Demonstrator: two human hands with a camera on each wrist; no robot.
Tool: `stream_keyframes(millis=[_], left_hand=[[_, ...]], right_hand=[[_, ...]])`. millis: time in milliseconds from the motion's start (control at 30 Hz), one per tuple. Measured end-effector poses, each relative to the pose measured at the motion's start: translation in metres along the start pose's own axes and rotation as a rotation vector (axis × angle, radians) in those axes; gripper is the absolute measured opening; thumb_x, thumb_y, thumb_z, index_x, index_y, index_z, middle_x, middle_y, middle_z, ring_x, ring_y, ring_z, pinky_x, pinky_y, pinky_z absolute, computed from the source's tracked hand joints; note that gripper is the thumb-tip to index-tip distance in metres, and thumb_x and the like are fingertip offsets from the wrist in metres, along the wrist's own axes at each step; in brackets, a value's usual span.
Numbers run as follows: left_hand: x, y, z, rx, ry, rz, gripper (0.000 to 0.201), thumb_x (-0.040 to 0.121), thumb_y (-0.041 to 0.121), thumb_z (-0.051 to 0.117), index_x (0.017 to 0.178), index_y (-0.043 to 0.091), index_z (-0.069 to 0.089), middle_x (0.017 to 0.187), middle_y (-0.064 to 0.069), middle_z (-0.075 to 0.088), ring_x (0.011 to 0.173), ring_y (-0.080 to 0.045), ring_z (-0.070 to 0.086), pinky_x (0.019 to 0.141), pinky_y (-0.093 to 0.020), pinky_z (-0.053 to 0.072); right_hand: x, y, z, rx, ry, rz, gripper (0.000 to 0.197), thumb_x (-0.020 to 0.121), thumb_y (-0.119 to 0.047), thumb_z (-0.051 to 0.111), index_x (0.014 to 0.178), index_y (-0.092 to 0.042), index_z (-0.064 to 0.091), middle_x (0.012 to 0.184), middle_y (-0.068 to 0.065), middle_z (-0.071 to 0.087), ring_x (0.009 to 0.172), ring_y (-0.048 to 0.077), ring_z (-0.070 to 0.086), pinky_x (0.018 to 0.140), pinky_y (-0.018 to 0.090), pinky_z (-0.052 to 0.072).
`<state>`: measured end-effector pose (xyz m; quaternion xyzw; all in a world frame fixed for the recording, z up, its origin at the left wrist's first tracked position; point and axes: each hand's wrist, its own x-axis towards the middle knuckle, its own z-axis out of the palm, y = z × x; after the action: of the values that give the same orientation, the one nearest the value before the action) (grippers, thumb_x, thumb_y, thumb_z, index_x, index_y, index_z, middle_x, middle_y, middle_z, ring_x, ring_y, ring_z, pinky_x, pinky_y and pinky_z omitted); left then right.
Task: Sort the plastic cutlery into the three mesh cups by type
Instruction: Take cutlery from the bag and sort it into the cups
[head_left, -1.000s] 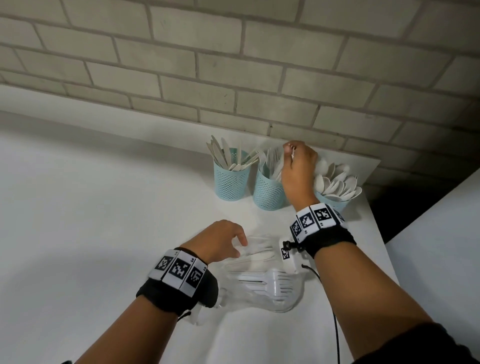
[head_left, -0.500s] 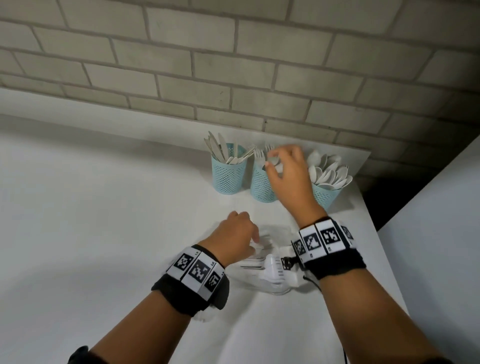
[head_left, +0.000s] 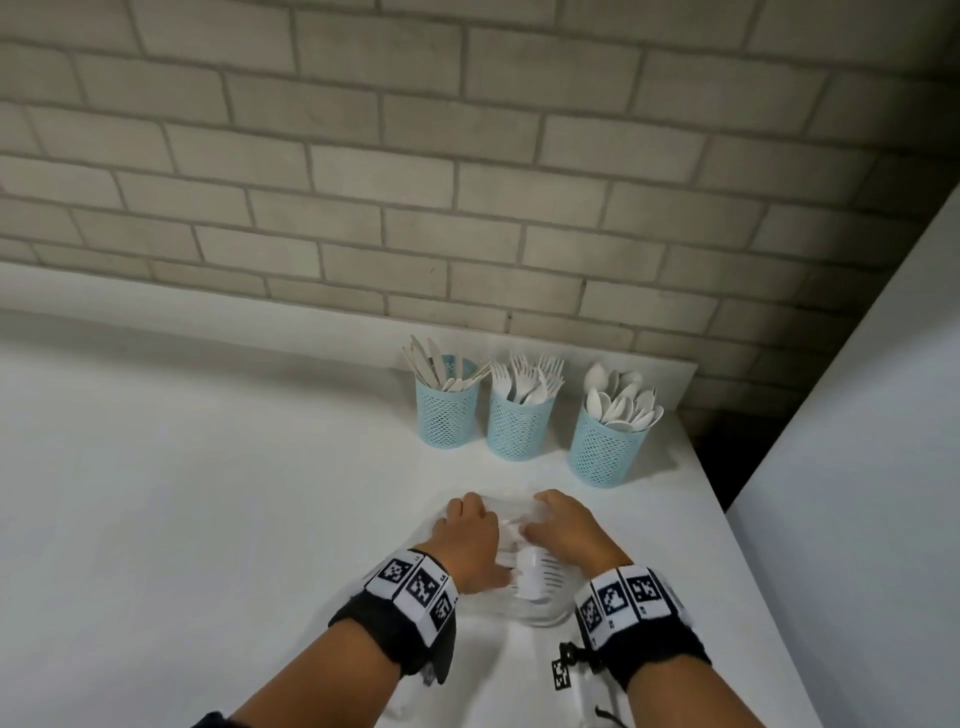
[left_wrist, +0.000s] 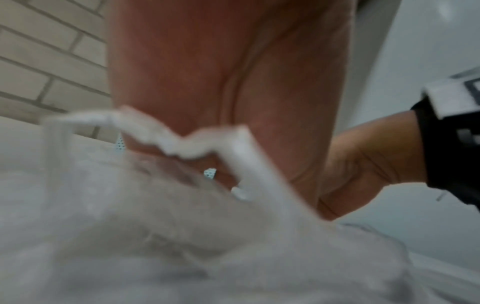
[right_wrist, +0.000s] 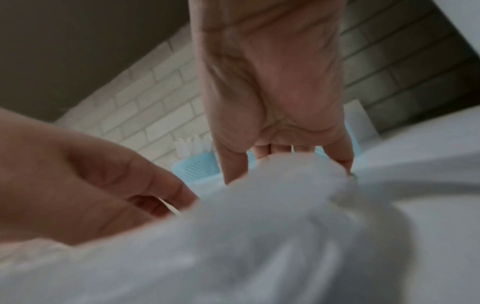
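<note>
Now my left hand (head_left: 470, 540) and right hand (head_left: 563, 530) both grip the clear bag (head_left: 540, 608), spreading its mouth to reach the forks (head_left: 535, 574); cups (head_left: 514, 431) wait just beyond my fingers.

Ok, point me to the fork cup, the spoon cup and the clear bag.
fork cup (head_left: 518, 429), head view, front mesh wall.
spoon cup (head_left: 605, 452), head view, front mesh wall.
clear bag (head_left: 540, 605), head view, near end between the wrists.
</note>
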<state>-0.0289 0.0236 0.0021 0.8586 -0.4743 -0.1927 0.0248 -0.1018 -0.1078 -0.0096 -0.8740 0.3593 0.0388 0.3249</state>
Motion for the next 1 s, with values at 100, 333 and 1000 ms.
stream_keyframes(millis=[100,333,1000], left_hand=[[0.007,-0.004,0.002,-0.052,-0.001,-0.008,0.071,0.082,0.044,0.061,0.137,0.007,0.034,0.142,-0.01,0.027,0.131,-0.029,0.027,0.109,-0.041,0.028],[0.018,-0.018,0.003,-0.255,-0.092,-0.006,0.087,0.077,0.062,0.061,0.144,0.02,0.027,0.148,-0.001,0.025,0.137,-0.024,0.023,0.112,-0.043,0.026],[0.027,0.002,0.009,0.119,0.193,-0.017,0.042,0.09,0.041,0.045,0.115,0.01,0.056,0.13,-0.006,0.033,0.12,-0.027,0.031,0.098,-0.037,0.031]], right_hand=[[0.007,0.007,0.0,0.116,0.011,0.026,0.022,0.09,-0.023,0.055,0.106,-0.008,0.059,0.119,0.016,0.061,0.099,0.021,0.056,0.089,0.03,0.043],[0.021,0.018,-0.006,0.508,-0.1,0.135,0.012,0.079,-0.013,0.067,0.087,-0.004,0.069,0.102,0.017,0.069,0.095,0.029,0.063,0.088,0.037,0.049],[0.045,0.037,-0.004,0.549,-0.247,0.143,0.011,0.091,-0.029,0.055,0.08,-0.028,0.057,0.092,-0.001,0.06,0.098,0.02,0.056,0.101,0.04,0.045]])
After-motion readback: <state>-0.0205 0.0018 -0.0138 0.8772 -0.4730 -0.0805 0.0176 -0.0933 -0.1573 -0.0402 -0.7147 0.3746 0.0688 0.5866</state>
